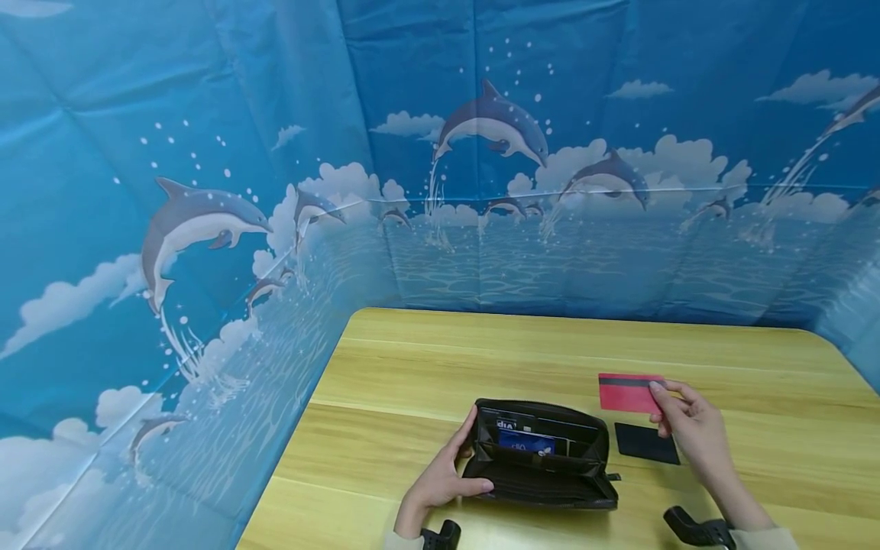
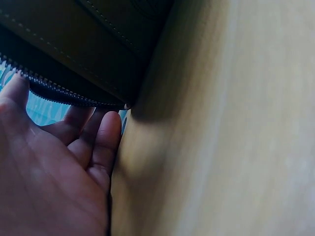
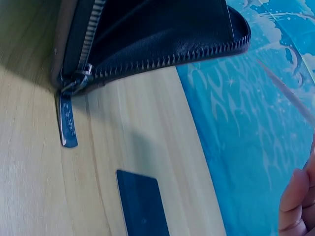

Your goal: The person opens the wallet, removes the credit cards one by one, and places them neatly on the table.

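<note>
A dark zip-around wallet [image 1: 543, 489] stands spread apart on the table, its card slots showing a blue card [image 1: 525, 442] and a black card marked VIP [image 1: 507, 425]. My left hand [image 1: 443, 477] holds the wallet's left end, thumb on the near flap and fingers behind the far one. Pinched between the thumb and fingers of my right hand [image 1: 694, 428] is a red card [image 1: 629, 394] with a dark stripe, raised above the table. Beneath it a black card [image 1: 648, 443] lies flat to the right of the wallet. In the right wrist view the red card appears only edge-on.
The wallet's zip pull [image 3: 68, 120] hangs at its right end. The wooden table [image 1: 426, 351] has rounded far corners. A blue dolphin-print sheet [image 1: 584, 252] rises behind it and along its left side. Dark wrist devices [image 1: 697, 527] sit on both wrists.
</note>
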A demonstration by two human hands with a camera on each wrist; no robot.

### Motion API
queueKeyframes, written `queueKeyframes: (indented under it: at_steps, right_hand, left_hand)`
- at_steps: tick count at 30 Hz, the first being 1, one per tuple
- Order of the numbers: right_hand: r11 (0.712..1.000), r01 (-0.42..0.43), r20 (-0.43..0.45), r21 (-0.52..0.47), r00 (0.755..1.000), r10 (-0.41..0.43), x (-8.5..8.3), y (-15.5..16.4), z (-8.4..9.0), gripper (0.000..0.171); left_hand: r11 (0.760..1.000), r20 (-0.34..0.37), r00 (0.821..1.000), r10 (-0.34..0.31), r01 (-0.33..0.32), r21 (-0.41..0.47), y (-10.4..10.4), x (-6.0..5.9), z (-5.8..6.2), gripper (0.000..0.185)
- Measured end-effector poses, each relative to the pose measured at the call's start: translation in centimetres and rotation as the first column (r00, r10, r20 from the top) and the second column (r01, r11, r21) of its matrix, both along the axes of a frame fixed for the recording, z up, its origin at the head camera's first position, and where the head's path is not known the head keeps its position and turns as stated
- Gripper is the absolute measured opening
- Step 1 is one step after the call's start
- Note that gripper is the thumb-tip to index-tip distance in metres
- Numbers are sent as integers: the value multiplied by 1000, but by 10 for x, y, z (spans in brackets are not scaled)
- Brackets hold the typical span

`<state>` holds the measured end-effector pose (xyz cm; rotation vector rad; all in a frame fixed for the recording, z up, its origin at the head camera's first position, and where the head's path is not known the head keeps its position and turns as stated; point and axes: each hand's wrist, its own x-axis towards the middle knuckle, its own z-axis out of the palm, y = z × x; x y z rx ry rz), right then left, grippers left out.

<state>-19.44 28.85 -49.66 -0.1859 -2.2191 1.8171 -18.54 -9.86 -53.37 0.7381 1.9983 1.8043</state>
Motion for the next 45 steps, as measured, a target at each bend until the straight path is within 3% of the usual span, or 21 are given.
queueKeyframes:
  at_steps: [5, 11, 17, 28, 37, 45]
  right_hand:
    - [998, 48, 18, 46, 999, -49, 1, 8, -1, 19]
    - [997, 79, 50, -14, 996, -78, 5, 23, -7, 11]
    - [990, 134, 88, 38, 987, -137, 9, 39, -19, 8]
    - [981, 182, 184, -71, 969, -167, 19, 69, -42, 5]
    - [979, 202, 300, 4, 934, -194, 32, 85, -52, 10]
    - [974, 219, 322, 58, 919, -226, 38, 94, -60, 9]
  left_hand:
    - [1000, 5, 1000, 5, -5, -2, 0, -1, 0, 104]
    - [1000, 12, 1000, -1, 1, 8, 0, -1, 0, 104]
    - [1000, 19, 1000, -7, 7, 13, 0, -1, -1, 104]
    - [1000, 12, 1000, -13, 13, 24, 0, -1, -1, 104]
    - [1000, 4, 1000, -6, 6, 20, 1, 0, -2, 103]
    - [1000, 1, 1000, 3, -3, -1, 1, 0, -3, 103]
